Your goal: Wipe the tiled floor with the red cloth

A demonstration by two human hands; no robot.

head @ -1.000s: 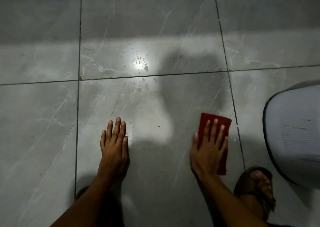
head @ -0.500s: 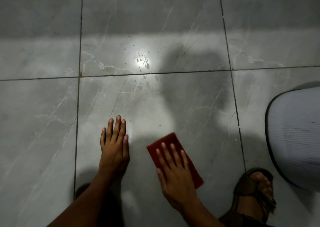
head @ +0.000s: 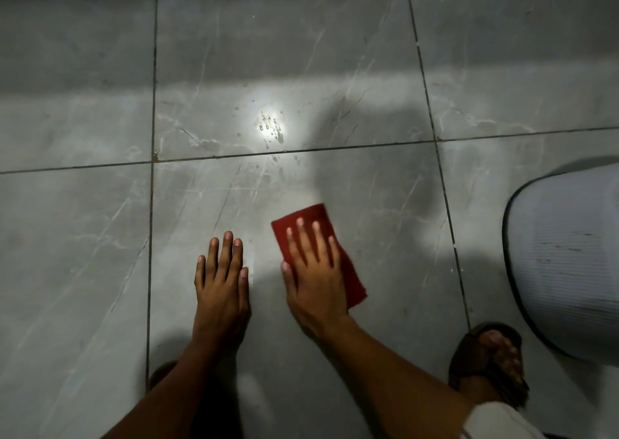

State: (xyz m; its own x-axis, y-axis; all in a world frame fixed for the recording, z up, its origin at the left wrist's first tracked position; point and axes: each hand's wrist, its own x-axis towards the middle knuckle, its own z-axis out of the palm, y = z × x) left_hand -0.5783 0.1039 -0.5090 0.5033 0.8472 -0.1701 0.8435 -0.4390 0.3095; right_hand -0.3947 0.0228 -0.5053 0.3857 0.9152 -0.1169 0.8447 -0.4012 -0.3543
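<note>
On the near centre tile, the right hand (head: 316,272) presses the red cloth (head: 308,219) flat, fingers spread; the left hand (head: 222,284) braces open-palmed, holding nothing. Droplets (head: 272,127) lie far ahead; short strokes could miss them, and the wet tiled floor (head: 83,237) might let the bracing palm slip.

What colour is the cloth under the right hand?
Red, plain, no pattern; the cloth shows in the head view.

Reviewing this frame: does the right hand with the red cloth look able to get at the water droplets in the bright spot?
Probably yes. The right hand presses the red cloth flat, and only bare tiled floor lies between it and the droplets just across the grout line. Nothing blocks a forward stroke.
</note>
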